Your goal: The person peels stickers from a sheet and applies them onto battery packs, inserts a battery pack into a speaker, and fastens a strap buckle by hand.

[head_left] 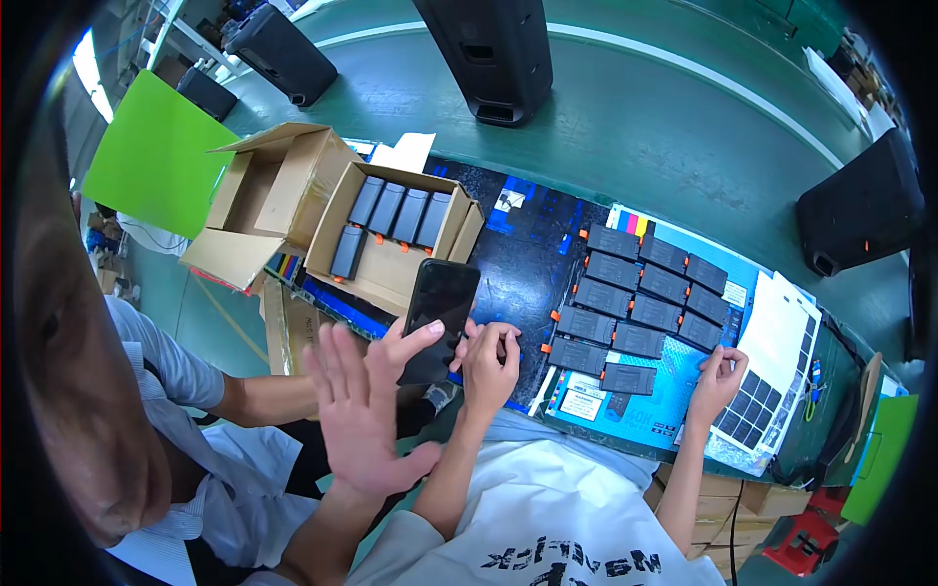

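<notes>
My left hand (490,366) is loosely closed at the front edge of the bench, beside a black smartphone (445,298); nothing shows in its curled fingers. At the right edge of the blue printed mat (640,405), my right hand (718,384) rests with bent fingers drawn together, apparently holding nothing. Rows of dark battery packs (596,298) with orange tabs lie on that mat between my hands. More packs (388,207) stand in an open cardboard box (376,278) beyond the phone. A co-worker's hand grips the phone; their other hand (366,425) is raised, fingers spread.
The co-worker (234,459) leans in close at my left. An open carton (259,195) adjoins the battery box. Sheets with black squares (757,400) lie at right. Black speaker-like cabinets (493,59) stand along the green surface behind. A red stool (806,542) is at lower right.
</notes>
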Available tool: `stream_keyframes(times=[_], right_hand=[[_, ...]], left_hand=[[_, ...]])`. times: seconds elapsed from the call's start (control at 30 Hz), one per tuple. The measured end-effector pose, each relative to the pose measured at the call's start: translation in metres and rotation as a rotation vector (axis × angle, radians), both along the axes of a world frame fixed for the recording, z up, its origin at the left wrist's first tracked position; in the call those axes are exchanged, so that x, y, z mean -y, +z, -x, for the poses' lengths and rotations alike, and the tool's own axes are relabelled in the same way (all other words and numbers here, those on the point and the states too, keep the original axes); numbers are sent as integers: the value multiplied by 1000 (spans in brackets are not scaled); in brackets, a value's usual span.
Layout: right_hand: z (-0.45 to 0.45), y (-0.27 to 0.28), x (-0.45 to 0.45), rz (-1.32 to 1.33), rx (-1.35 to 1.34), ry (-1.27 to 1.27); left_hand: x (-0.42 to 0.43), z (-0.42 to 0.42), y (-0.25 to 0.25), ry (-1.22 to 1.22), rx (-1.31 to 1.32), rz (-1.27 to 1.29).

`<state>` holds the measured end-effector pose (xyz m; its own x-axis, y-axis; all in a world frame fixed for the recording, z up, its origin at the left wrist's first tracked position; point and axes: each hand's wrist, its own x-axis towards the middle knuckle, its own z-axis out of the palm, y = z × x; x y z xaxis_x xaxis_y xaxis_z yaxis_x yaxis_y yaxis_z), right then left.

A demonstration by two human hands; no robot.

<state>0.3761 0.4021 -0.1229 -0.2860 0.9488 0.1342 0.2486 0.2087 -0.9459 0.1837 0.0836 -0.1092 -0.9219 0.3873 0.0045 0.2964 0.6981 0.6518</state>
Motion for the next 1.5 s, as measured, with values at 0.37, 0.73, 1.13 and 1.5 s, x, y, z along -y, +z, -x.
stream_keyframes(times=[0.37,0.73,1.13,1.5], right_hand=[[-1,2,1,34,-37,15],[0,6,3,50,-37,5],[3,18,6,143,-89,-16],[-5,4,1,99,-91,12]], left_hand=[[-24,5,25,14,-124,-299],[-112,63,35,-58,31,-409],[-175,110,17,-192,-230,-164],[-174,111,17,-242,-289,-88]])
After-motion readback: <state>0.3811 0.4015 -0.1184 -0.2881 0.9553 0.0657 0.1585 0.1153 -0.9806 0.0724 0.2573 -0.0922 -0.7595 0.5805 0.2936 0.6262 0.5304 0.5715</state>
